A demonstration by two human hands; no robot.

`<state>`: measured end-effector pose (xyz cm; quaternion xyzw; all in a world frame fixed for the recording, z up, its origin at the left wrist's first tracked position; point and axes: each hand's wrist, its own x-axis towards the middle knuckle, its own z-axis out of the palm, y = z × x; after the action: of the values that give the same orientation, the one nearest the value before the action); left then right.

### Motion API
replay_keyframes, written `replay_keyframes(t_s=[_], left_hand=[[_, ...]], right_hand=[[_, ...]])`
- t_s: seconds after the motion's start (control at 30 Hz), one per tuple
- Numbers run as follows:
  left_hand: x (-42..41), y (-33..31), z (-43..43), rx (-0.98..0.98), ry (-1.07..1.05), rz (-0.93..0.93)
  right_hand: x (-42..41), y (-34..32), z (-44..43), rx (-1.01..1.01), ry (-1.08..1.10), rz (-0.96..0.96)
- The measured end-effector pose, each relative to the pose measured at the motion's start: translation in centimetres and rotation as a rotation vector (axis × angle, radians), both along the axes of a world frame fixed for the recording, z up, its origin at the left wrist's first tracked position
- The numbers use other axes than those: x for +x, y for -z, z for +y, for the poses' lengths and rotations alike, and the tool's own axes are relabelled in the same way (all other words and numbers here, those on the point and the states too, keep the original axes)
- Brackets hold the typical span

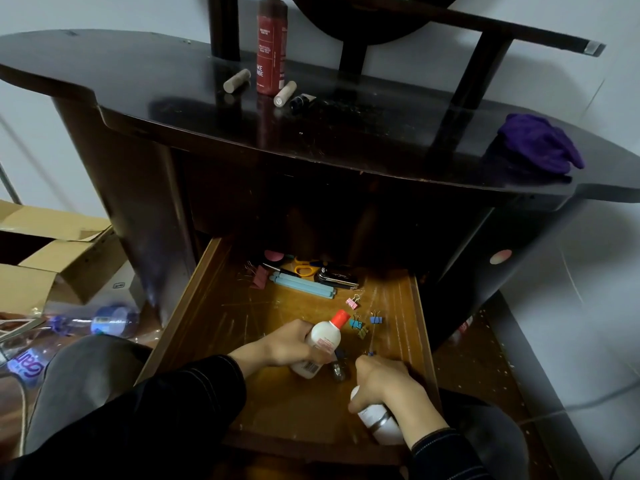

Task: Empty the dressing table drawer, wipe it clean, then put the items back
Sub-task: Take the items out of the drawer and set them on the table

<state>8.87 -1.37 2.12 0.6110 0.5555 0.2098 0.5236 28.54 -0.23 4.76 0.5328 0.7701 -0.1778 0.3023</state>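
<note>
Two grips | drawer (242, 323) | left hand (287, 344): red-capped bottle (325, 336) | right hand (388, 386): white bottle (381, 426)

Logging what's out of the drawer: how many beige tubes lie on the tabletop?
2. One beige tube lies left of the red bottle. The other beige tube lies right of its base, beside a small dark tube. None looks hidden there.

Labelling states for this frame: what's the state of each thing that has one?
drawer: pulled open, items inside
left hand: grips red-capped bottle
right hand: grips white canister
red bottle: upright on tabletop
purple cloth: bunched on tabletop
cardboard box: flaps open
</note>
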Motion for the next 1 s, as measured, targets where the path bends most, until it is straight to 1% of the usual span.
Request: replay_keyframes(t_s=[0.2, 0.27, 0.37, 0.43, 0.5, 0.6, 0.67, 0.73, 0.87, 0.93, 1.0], left_hand=[[-0.3, -0.5, -0.2, -0.028, -0.049, -0.053], [-0.5, -0.6, -0.4, -0.017, -0.083, -0.061], [-0.6, -1.0, -0.7, 0.035, -0.202, -0.054], [-0.2, -1.9, -1.2, 0.032, -0.264, -0.132], [0.4, -3.5, -1.9, 0.057, -0.271, -0.209], [0.8, -7.4, -3.5, 0.180, -0.284, -0.293], [0.8, -10.7, -4.6, 0.299, -0.302, -0.314], [0.8, -14.7, -5.5, 0.457, -0.326, -0.308], [0.2, -22.8, -5.5, 0.805, -0.347, -0.328], [-0.6, -26.2, -3.9, 0.917, -0.388, -0.318], [-1.6, -28.9, -1.2, 0.961, -0.465, -0.224]], right_hand=[[0.6, 0.1, -0.2, -0.042, -0.109, 0.000], [1.2, -0.4, -0.3, -0.039, -0.093, 0.056], [1.9, -1.8, -0.5, -0.011, -0.072, 0.153], [2.1, -3.3, -0.8, 0.035, -0.073, 0.210], [2.2, -5.3, -1.0, 0.118, -0.065, 0.281], [2.6, -9.6, -0.7, 0.285, -0.015, 0.401], [3.0, -13.1, -0.6, 0.338, 0.044, 0.558], [3.0, -16.8, -0.5, 0.384, 0.071, 0.762], [2.1, -24.2, 0.0, 0.544, 0.101, 1.265], [1.4, -26.8, 0.6, 0.583, 0.196, 1.490], [0.7, -28.6, 2.2, 0.581, 0.345, 1.643]])
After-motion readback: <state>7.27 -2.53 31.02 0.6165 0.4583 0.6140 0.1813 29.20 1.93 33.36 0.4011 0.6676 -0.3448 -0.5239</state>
